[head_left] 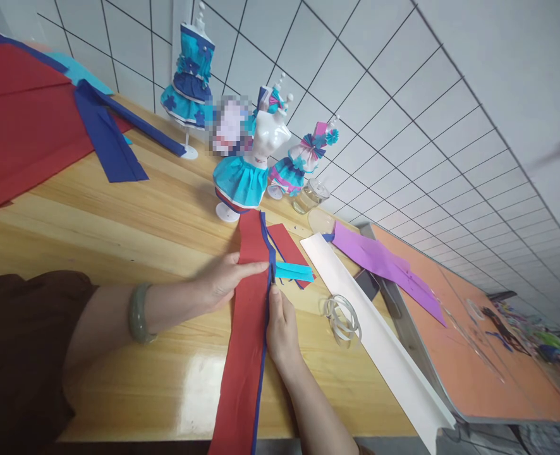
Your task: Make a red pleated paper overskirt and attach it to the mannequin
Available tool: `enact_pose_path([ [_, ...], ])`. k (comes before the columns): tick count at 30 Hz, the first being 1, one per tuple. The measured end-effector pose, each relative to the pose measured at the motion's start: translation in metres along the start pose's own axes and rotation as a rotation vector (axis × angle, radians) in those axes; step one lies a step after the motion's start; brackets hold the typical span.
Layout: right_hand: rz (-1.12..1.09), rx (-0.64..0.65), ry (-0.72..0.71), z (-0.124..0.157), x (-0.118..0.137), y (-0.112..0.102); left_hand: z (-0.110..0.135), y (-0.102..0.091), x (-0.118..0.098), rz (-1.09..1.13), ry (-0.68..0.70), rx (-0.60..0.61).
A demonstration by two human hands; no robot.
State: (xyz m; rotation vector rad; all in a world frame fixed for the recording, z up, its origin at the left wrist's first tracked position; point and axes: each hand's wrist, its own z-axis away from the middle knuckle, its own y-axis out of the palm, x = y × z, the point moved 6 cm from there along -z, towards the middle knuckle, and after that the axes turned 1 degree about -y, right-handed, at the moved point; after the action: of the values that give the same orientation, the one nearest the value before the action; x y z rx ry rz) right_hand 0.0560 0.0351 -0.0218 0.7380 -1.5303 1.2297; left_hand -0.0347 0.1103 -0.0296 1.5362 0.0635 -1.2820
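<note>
The left hand [220, 284] has hold of the long red strip [244, 354], with its thumb flat on top; its other fingers are mostly hidden, so I cannot tell how they bend. The right hand [282, 322] is curled around a small dark tool [273, 275]; most of it is tucked inside the hand, so I cannot tell what it is; its tip is at the strip's blue edge [271, 248].

The strip lies between the two hands on the wooden table [166, 234]; it goes up past them to a white doll stand in a bright blue skirt [242, 180], and down below them toward the person. Just past the right hand's fingers is a light blue piece [295, 272], lying over a small red piece [289, 243].

To the right of the right hand is a long white strip [379, 341], with clear rings [344, 319] at its near edge; farther right are a purple piece [384, 268] and a dark flat thing [368, 284]; ahead of both hands is a glass jar [310, 197]. Well ahead of the left hand, to its left, are a big red sheet [19, 139] and a dark blue piece [114, 151]; a green bangle [141, 313] sits on the left wrist.
</note>
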Motion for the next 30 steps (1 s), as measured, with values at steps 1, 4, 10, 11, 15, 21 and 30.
enact_pose_path([
  [1,0.004,0.004,-0.001,0.0001,-0.0005,0.0002,-0.0005,-0.0002,-0.0005,0.012,-0.001,0.003],
  [4,-0.013,0.021,-0.004,0.0003,-0.0013,0.0017,-0.0013,-0.0007,-0.0009,0.011,-0.009,-0.003],
  [10,-0.12,0.041,-0.039,0.0005,0.0039,0.0046,-0.0003,-0.0009,-0.0014,-0.021,0.006,-0.032],
  [11,-0.131,0.042,-0.043,0.0003,0.0045,0.0049,0.0001,-0.0011,-0.0009,-0.033,0.004,-0.04],
  [15,-0.155,0.044,-0.047,-0.0017,0.0037,0.0056,0.002,-0.0017,0.0008,-0.113,0.016,-0.064],
  [21,-0.155,0.026,-0.038,-0.0026,0.0029,0.0044,0.0041,-0.0036,0.001,-0.192,0.062,-0.116],
  [30,-0.163,0.028,-0.018,-0.0008,0.0073,0.0047,0.0048,0.0011,0.0013,-0.16,0.054,-0.06],
])
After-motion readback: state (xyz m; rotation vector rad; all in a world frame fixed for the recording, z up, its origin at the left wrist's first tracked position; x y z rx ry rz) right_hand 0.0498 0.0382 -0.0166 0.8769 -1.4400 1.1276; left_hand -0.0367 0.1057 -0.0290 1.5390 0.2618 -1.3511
